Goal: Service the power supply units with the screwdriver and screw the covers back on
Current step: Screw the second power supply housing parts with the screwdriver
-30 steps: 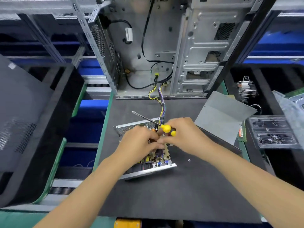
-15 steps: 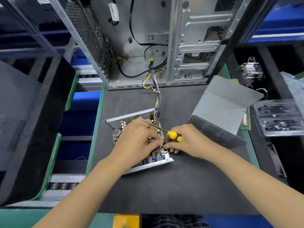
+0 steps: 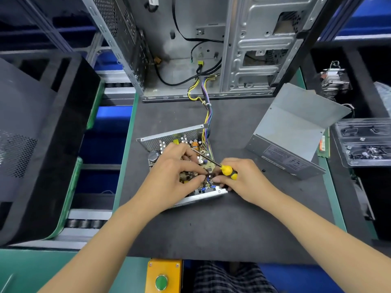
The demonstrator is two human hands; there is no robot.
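Button box: an orange box with a green button sits at the near edge of the table, closest to the person and well below both hands.
Mat: a dark mat covers the table under both arms.
Right hand: its fingers curl around the screwdriver handle, and its fingertips also pinch something small just left of the handle. What they pinch is too small to tell.
Screwdriver: it has a yellow and black handle. The thin metal shaft slants up and to the left from the right hand, over the open box.
Left hand: it rests on the open box with curled fingers. Its fingertips meet the right hand's fingertips at the little wires.
Power box: it lies open under both hands, with coloured parts showing inside.
Cover: the grey metal lid lies off the box, to the right of the right hand and a bit farther away.
Wires: yellow and purple wires run from the box away to the computer case.
Computer case: the big open metal case stands farthest away, beyond both hands.
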